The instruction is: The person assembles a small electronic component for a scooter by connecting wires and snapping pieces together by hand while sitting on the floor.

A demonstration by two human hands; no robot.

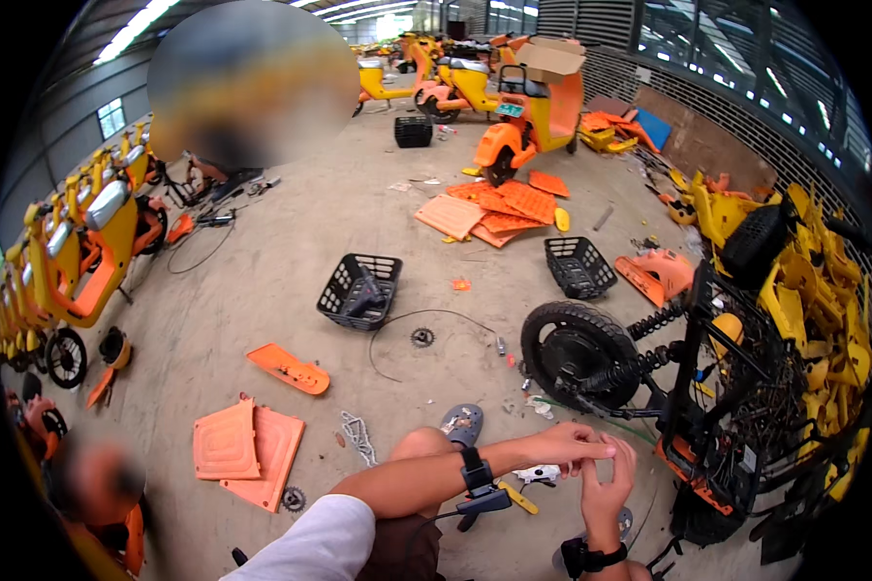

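My left hand (570, 446) and my right hand (607, 481) meet fingertip to fingertip just in front of my knee (421, 445). The left fingers curl over the right fingertips; whether something small sits between them I cannot tell. Both wrists wear black bands. Right beside the hands stands a stripped black scooter frame (717, 387) with its rear wheel (572, 353) and coil springs (649, 324). Under my left forearm lie a black tool (484, 502) and a yellow-handled tool (519, 498) on the concrete floor.
Two black baskets (361, 290) (578, 266), orange panels (247, 445) (289, 368), a sprocket (422, 337) and a chain (358, 436) lie on the floor. Yellow plastic parts (824, 290) pile up right. Yellow scooters (87, 242) line the left. Another person (97, 484) crouches lower left.
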